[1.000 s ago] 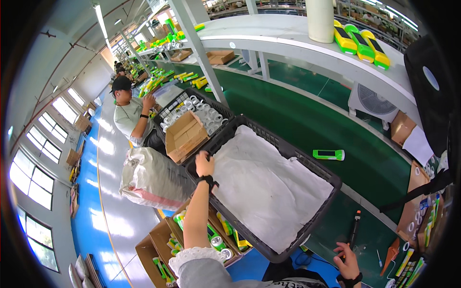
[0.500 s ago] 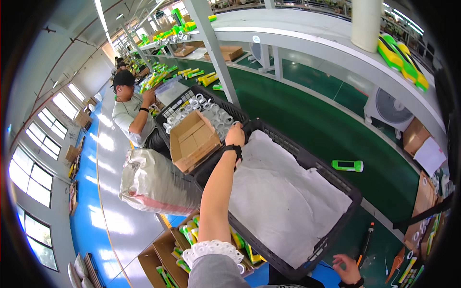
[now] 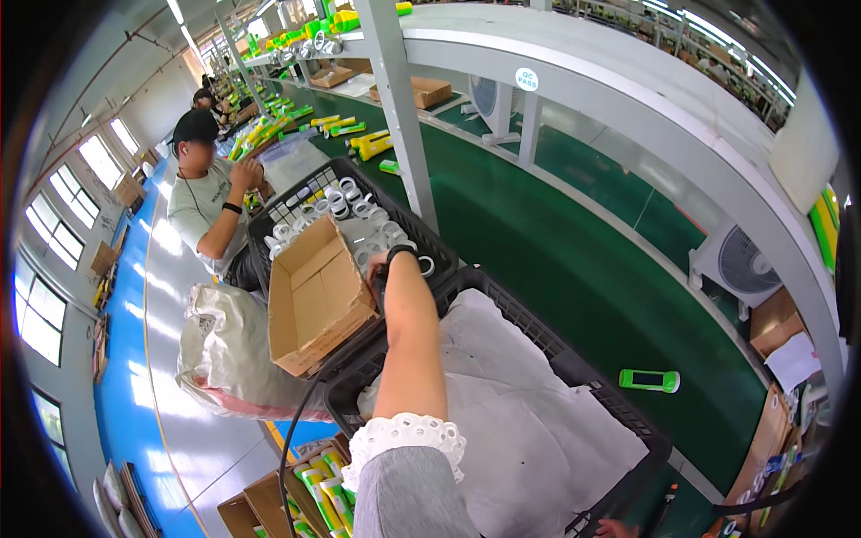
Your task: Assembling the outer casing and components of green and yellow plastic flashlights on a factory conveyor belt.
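Note:
My left hand (image 3: 380, 266) reaches forward into a black plastic crate (image 3: 441, 240), down beside the right edge of an open cardboard box (image 3: 305, 296). Its wrist has a black band, and its fingers are mostly hidden. Around it lie many white and silvery rings (image 3: 366, 211); one ring (image 3: 427, 266) rests just right of the wrist. Nearer to me stands a second black crate (image 3: 529, 327) with a white cloth-like sheet (image 3: 502, 386) over its contents. My right hand (image 3: 617, 529) shows only partly at the bottom edge, blurred, near that crate's right corner.
A person (image 3: 202, 193) sits beyond the crate at the left. A white woven sack (image 3: 224, 350) and cartons of green-yellow torch-like pieces (image 3: 325, 489) stand at left. One green piece (image 3: 649, 381) lies on the green surface; a metal post (image 3: 401, 117) rises behind the crates.
My left hand has moved from the crate's near-right rim to the cardboard box's edge among the rings. The view has shifted, and my right hand has dropped mostly out of frame.

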Available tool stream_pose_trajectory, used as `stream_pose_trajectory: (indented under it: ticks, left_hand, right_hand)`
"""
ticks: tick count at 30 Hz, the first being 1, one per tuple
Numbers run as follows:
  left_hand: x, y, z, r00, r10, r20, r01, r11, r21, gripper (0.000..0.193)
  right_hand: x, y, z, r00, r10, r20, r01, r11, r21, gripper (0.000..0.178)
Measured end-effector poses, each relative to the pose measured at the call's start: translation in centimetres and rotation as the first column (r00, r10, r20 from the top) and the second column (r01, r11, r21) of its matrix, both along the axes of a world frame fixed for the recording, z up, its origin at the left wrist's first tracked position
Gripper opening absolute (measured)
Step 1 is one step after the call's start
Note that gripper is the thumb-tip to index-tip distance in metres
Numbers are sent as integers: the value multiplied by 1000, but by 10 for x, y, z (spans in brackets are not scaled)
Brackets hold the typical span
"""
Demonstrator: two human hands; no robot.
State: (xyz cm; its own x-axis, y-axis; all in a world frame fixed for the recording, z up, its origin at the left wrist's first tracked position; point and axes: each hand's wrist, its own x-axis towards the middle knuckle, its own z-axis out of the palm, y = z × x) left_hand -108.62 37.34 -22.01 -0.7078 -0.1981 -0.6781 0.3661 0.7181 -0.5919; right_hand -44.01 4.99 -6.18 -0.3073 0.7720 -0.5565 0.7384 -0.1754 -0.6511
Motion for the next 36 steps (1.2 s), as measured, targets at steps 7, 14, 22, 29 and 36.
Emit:
stream_pose_trajectory:
  ticks: [7, 14, 22, 29, 36]
  left_hand:
    - [36, -38, 4, 910, -393, -129, 398, 917, 11, 34]
    - [3, -50, -23, 829, -435, -352, 513, 842, 166, 24]
    - [13, -45, -10, 910, -93, -404, 360, 662, 657, 25]
    - [17, -23, 84, 845, -19, -534, 496, 400, 771, 28]
    - [126, -100, 304, 516, -623, -588, 671, -133, 730, 10]
  right_hand:
    - [-1, 14, -6, 976, -205, -71, 208, 978, 28, 30]
    - [3, -3, -43, 943, -251, -218, 268, 962, 52, 30]
    - [2, -17, -56, 980, -157, -126, 165, 985, 54, 33]
    - [0, -17, -55, 971, -104, -217, 109, 994, 13, 32]
    - [-9, -4, -23, 1000, -18, 3, 12, 750, 662, 24]
